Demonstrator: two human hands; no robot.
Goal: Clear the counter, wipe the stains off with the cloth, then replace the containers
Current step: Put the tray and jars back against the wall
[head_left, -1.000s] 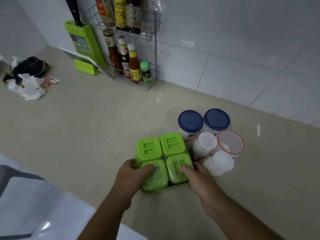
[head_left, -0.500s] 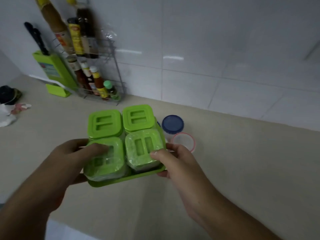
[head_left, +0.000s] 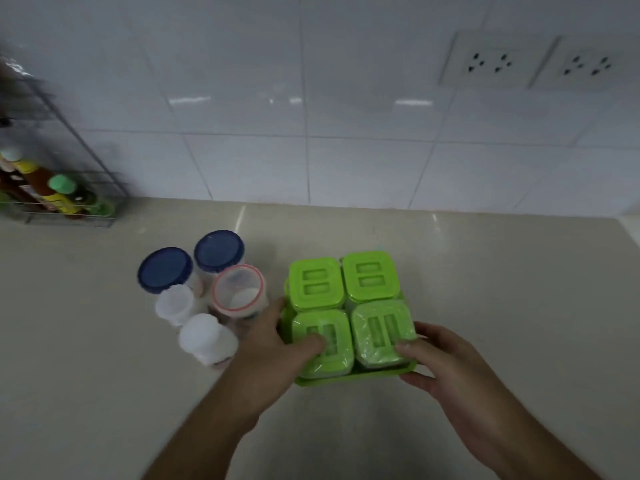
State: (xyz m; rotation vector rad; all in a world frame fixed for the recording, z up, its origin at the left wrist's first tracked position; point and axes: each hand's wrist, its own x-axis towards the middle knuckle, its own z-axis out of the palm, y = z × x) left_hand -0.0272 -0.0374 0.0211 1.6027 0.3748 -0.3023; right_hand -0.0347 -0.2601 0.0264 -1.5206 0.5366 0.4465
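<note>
A green tray (head_left: 349, 378) carries several square green-lidded containers (head_left: 369, 277). My left hand (head_left: 273, 344) grips the tray's left side, thumb on the near-left lid. My right hand (head_left: 438, 358) grips its right front corner, thumb on the near-right lid. To the left on the beige counter (head_left: 502, 278) stand two blue-lidded jars (head_left: 218, 251), a red-rimmed clear container (head_left: 238, 289) and two white-capped bottles (head_left: 199, 336). Whether the tray touches the counter cannot be told. No cloth is in view.
A wire rack (head_left: 69, 202) with sauce bottles stands against the tiled wall at far left. Two wall sockets (head_left: 488, 62) sit high on the right. The counter's right edge (head_left: 628, 233) shows at the far right.
Both hands lifted the green tray from left of the jars and carried it to their right. The view swung right, so the knife holder and rags left the frame.
</note>
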